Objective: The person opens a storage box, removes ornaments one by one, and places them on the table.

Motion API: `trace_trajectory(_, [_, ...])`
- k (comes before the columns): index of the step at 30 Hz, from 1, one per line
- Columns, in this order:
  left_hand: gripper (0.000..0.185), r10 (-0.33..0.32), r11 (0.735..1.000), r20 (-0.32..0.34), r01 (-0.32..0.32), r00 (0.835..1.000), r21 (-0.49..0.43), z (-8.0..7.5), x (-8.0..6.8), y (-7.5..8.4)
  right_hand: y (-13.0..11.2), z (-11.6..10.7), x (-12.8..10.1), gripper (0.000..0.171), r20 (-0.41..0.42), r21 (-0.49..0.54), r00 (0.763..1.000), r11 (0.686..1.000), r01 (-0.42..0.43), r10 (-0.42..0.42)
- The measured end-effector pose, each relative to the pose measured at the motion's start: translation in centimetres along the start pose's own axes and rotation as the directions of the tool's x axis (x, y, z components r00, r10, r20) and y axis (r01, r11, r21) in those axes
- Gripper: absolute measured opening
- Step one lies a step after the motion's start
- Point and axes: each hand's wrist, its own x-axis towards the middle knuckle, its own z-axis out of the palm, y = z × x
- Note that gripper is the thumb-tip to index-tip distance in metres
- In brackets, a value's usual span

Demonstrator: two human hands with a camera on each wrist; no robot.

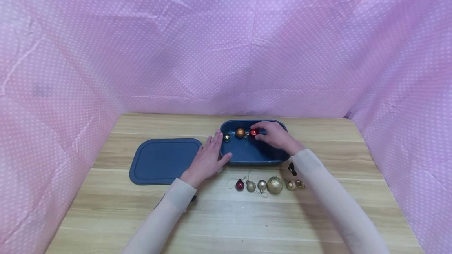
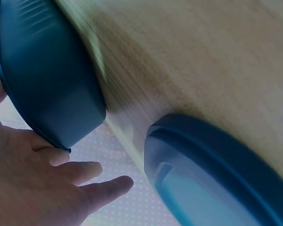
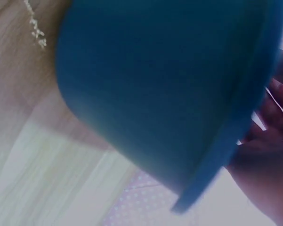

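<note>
Over the inside of a dark blue box (image 1: 254, 156), my right hand (image 1: 273, 134) pinches a shiny red bauble (image 1: 254, 133) between thumb and fingers. An orange-gold bauble (image 1: 240, 133) and a small gold bauble (image 1: 226, 138) lie in the box to its left. My left hand (image 1: 207, 160) rests with extended fingers against the box's left rim; in the left wrist view its fingers (image 2: 92, 172) spread beside the box wall (image 2: 52, 80). The right wrist view shows the box wall (image 3: 155, 84) hiding much of the right hand (image 3: 263, 155).
A dark blue lid (image 1: 166, 160) lies flat on the wooden table (image 1: 226, 222), left of the box. In front of the box is a row: a dark red bauble (image 1: 239, 185), several gold ones, the largest textured (image 1: 275, 185). Pink dotted cloth (image 1: 233, 50) hangs around the table.
</note>
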Motion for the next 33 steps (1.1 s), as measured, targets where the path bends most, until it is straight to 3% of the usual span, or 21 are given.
trace_trajectory(15, [0.085,-0.001,1.0,0.004,0.001,1.0,-0.017,-0.1,0.0,0.0,0.8,-0.9,-2.7,0.037,-0.098,0.126,0.995,0.991,0.039,-0.027])
trace_trajectory(33, [0.085,0.004,1.0,-0.003,-0.005,1.0,-0.01,0.1,-0.1,0.0,-0.2,-2.0,-6.6,0.04,-0.173,0.19,0.985,0.981,0.041,-0.007])
